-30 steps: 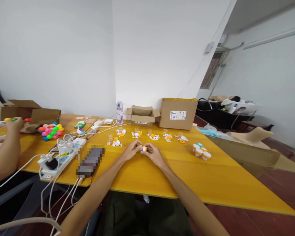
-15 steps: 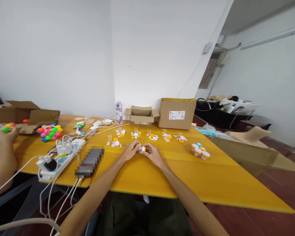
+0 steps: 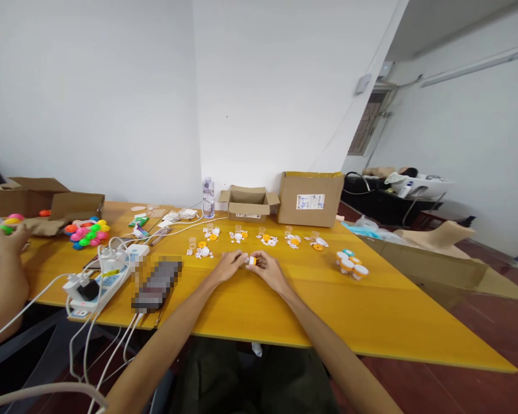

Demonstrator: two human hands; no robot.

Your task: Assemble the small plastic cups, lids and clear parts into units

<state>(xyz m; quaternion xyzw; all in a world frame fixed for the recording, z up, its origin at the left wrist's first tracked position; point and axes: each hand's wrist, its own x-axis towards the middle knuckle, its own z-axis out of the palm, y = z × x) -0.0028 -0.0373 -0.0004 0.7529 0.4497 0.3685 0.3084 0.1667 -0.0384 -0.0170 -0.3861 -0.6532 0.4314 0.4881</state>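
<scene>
Above the table's middle, my left hand and my right hand meet around a small clear container with a white and orange top. My left fingers pinch its clear end, and my right fingers close on the white and orange end. Much of it is hidden by the fingers. Just beyond lie piles of white and orange plastic parts, each with a clear cup near it. To the right stands a cluster of small containers with white, orange and teal tops.
An open cardboard box, a closed box and a water bottle stand at the back. On the left are a power strip with cables, a blurred dark device and colourful balls. Another person's hand holds balls at far left.
My hands stay almost in place, with slight finger movement around the small container. At far left, the other person's hand has shifted a little.
</scene>
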